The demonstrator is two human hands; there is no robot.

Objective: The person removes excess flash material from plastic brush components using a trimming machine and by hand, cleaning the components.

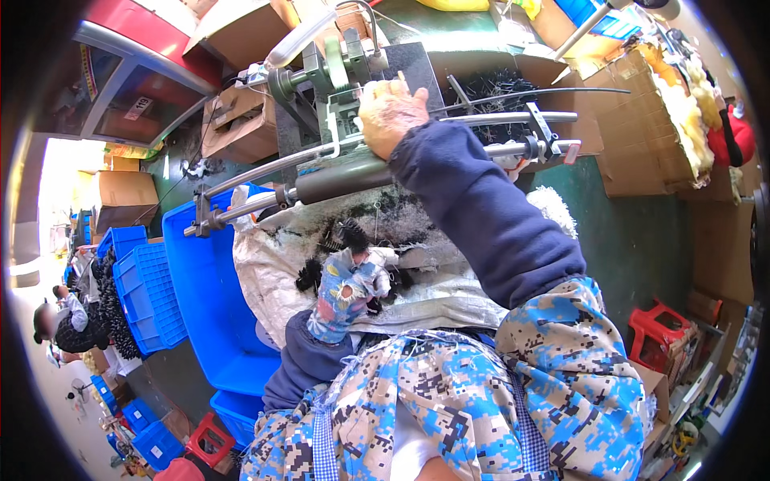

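Note:
My right hand [390, 115] reaches up and rests on a grey metal machine [341, 76] with long steel rods [481, 120], its fingers curled over the machine's top. My left hand [346, 290], in a worn patterned glove, is lower down over a white woven sack [265, 276] and is closed on a bundle of black hair-like fibre [351, 234]. More black fibre lies spread on the sack around that hand. Both sleeves are dark blue under a blue camouflage apron.
Large blue plastic crates [204, 289] stand at my left, with more stacked blue bins [140, 297] beyond. Cardboard boxes [642, 120] sit at the right and back. A red stool [662, 329] is at lower right. Other people sit far left [60, 321].

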